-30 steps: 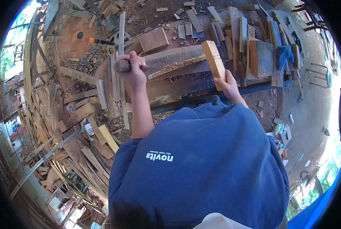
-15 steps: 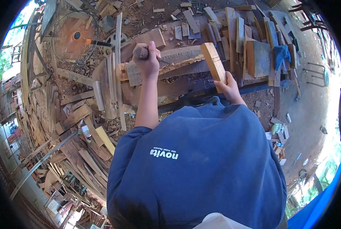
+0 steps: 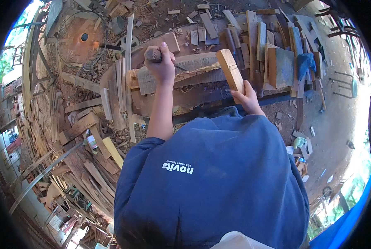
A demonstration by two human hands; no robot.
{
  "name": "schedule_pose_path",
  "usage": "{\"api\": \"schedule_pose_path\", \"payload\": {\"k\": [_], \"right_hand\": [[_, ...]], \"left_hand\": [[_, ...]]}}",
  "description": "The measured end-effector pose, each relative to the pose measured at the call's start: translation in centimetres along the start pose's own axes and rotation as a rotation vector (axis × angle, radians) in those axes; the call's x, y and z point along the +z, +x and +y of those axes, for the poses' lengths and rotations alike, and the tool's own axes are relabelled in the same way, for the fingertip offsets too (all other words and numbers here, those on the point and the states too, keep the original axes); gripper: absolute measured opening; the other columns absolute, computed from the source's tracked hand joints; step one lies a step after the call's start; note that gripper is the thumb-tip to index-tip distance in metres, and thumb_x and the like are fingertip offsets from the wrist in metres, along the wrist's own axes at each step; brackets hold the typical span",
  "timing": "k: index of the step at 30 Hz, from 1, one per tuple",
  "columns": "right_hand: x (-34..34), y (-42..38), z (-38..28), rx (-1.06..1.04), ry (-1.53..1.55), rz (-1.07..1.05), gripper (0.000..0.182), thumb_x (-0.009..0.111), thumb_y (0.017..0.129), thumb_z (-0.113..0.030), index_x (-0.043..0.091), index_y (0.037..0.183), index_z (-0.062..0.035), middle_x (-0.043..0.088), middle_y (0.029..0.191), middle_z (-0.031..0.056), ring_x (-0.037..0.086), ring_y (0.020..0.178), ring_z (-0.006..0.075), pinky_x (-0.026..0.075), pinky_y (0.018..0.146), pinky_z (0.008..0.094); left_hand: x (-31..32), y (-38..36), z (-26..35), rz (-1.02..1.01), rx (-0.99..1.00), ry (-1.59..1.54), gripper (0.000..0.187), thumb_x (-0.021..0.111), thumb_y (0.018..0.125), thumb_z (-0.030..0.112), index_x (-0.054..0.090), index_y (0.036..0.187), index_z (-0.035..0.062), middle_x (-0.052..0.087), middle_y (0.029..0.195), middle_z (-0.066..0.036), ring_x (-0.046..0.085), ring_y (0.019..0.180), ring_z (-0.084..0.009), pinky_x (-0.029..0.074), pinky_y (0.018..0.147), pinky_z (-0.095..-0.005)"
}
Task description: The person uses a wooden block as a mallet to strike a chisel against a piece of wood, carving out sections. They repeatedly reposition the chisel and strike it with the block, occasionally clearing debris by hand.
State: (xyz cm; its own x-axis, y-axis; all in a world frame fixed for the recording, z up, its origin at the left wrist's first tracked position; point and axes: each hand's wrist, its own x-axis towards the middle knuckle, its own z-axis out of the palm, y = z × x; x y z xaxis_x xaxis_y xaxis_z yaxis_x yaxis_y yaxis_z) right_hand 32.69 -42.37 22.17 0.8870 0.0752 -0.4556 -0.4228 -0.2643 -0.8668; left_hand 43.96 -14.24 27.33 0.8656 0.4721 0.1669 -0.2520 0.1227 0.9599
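Observation:
My left hand [image 3: 164,68] is closed in a fist around a chisel [image 3: 154,55], thumb pointing up. The dark, rounded end of its wooden handle faces me, and a thin dark shaft shows past the fingers. Just beyond lies a long wooden workpiece [image 3: 193,62], grey on top with a rough, freshly cut pale edge along its length; the shaft points at that edge. My right hand [image 3: 248,99] grips the lower end of a squared wooden block [image 3: 230,70], held up at a tilt above the right end of the workpiece.
Offcuts and upright boards [image 3: 251,45] crowd the back right, with a thick block [image 3: 281,66] and a blue cloth [image 3: 305,64]. A round wire-caged fan [image 3: 82,39] stands at the back left. Scrap planks [image 3: 94,166] pile up on the left.
The wooden block in my right hand has shifted slightly down and left. My left fist has turned a little, showing more of the chisel handle's end.

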Motion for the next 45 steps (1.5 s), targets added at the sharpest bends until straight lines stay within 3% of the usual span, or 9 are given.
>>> {"api": "schedule_pose_path", "payload": {"k": [9,12,15,21,23,27,38,42,45], "right_hand": [[-0.1,-0.1,-0.3,-0.039,-0.065,0.038,0.053,0.073,0.079,-0.03,0.052,0.113,0.0048,0.063,0.094,0.015,0.059,0.088,0.0184,0.048,0.077,0.0326],[0.0,-0.1,-0.2,0.002,-0.047,0.024,0.052,0.073,0.079,-0.03,0.052,0.113,0.0047,0.063,0.091,0.0141,0.06,0.084,0.0173,0.048,0.074,0.0321],[0.1,0.2,0.4,-0.116,-0.083,0.064,0.049,0.073,0.08,-0.029,0.052,0.11,0.0041,0.062,0.086,0.0117,0.059,0.078,0.0156,0.048,0.068,0.0309],[0.0,-0.4,-0.8,-0.042,-0.004,0.013,0.046,0.072,0.08,-0.028,0.052,0.108,0.0037,0.062,0.083,0.0106,0.059,0.074,0.0153,0.047,0.065,0.0303],[-0.2,-0.4,-1.0,0.041,-0.03,-0.026,0.054,0.072,0.08,-0.03,0.053,0.116,0.0057,0.062,0.101,0.0132,0.057,0.095,0.0172,0.046,0.082,0.0314],[0.1,0.0,0.6,-0.098,-0.112,0.064,0.049,0.072,0.079,-0.032,0.053,0.107,0.0039,0.063,0.086,0.0128,0.06,0.08,0.0176,0.048,0.071,0.0323],[-0.2,-0.7,-1.1,0.028,-0.052,-0.018,0.054,0.071,0.079,-0.033,0.053,0.114,0.0043,0.064,0.092,0.0163,0.06,0.087,0.0194,0.048,0.076,0.0347],[0.5,-0.1,0.5,-0.078,-0.025,0.026,0.06,0.071,0.08,-0.033,0.05,0.122,0.0043,0.063,0.096,0.017,0.061,0.091,0.0203,0.048,0.079,0.0348],[0.9,0.0,-0.5,-0.113,0.042,0.0,0.059,0.07,0.082,-0.028,0.047,0.127,0.0015,0.059,0.109,0.0107,0.056,0.097,0.0172,0.046,0.085,0.0309]], "left_hand": [[0.2,-0.2,-0.8,0.065,-0.003,0.07,0.025,0.063,0.093,0.011,0.044,0.078,0.0079,0.051,0.056,-0.002,0.051,0.043,-0.0099,0.041,0.041,-0.0239],[0.1,-0.3,-0.8,0.046,0.023,0.127,0.025,0.064,0.093,0.012,0.045,0.078,0.0073,0.052,0.057,-0.002,0.052,0.043,-0.0099,0.042,0.041,-0.0243],[0.3,-0.6,-1.0,0.044,0.037,0.157,0.025,0.065,0.093,0.013,0.046,0.078,0.0067,0.053,0.057,-0.003,0.052,0.043,-0.0099,0.042,0.041,-0.0244],[0.5,-0.5,-0.9,0.057,0.101,0.191,0.024,0.066,0.092,0.014,0.047,0.079,0.0062,0.053,0.057,-0.003,0.053,0.043,-0.0096,0.041,0.04,-0.0242],[0.6,-0.6,-0.6,0.055,0.035,0.128,0.024,0.066,0.092,0.013,0.048,0.079,0.0058,0.053,0.06,-0.003,0.053,0.044,-0.0098,0.041,0.04,-0.0243],[0.4,-0.6,-1.0,0.053,0.058,0.182,0.024,0.067,0.092,0.014,0.048,0.079,0.0061,0.054,0.061,-0.002,0.054,0.045,-0.0101,0.042,0.041,-0.0242],[0.5,-0.7,-1.4,0.026,0.088,0.237,0.025,0.067,0.091,0.015,0.048,0.076,0.0074,0.053,0.06,-0.001,0.055,0.046,-0.01,0.043,0.042,-0.0242],[0.9,-0.7,-1.3,0.022,0.093,0.271,0.024,0.067,0.091,0.013,0.049,0.077,0.0078,0.054,0.06,-0.001,0.055,0.046,-0.0098,0.043,0.043,-0.0239],[1.4,-0.3,-1.0,0.008,0.032,0.289,0.026,0.063,0.094,0.012,0.044,0.075,0.0082,0.053,0.056,-0.001,0.052,0.045,-0.0094,0.041,0.044,-0.0247]]}}
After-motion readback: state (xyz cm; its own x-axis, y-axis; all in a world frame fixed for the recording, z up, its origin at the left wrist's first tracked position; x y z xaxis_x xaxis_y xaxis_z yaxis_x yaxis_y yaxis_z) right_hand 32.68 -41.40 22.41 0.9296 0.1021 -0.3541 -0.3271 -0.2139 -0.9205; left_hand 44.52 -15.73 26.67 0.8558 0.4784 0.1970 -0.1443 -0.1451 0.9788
